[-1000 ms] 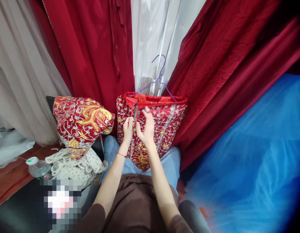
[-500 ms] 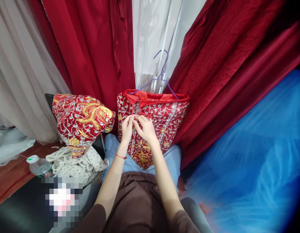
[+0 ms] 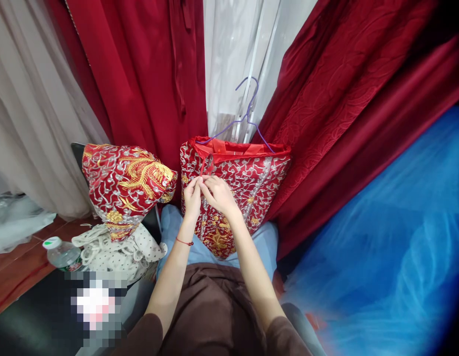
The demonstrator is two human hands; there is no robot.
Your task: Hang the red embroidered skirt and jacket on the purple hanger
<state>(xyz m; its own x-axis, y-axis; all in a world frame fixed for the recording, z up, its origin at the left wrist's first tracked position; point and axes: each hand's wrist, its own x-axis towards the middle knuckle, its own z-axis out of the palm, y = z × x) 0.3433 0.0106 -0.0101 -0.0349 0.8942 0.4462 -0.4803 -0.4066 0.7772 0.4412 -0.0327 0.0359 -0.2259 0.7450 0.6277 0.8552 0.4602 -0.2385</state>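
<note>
A red garment embroidered in silver and gold (image 3: 252, 183) lies on my lap, hung on a purple wire hanger (image 3: 244, 116). My left hand (image 3: 191, 198) and my right hand (image 3: 216, 193) meet at the garment's front opening just below the collar. The fingertips of both hands pinch a small red fastening at the placket. A thin red string circles my left wrist.
A second embroidered red piece (image 3: 127, 180) is draped over a chair back at the left, with a white dotted cloth (image 3: 118, 249) beneath it. A plastic bottle (image 3: 61, 253) stands lower left. Red curtains (image 3: 148, 74) and white sheer fabric hang behind; blue tulle (image 3: 385, 237) fills the right.
My right hand's fingers, spread flat on the garment a second ago, have curled in and joined the left fingertips at the fastening. The garment and hanger sit slightly higher in view.
</note>
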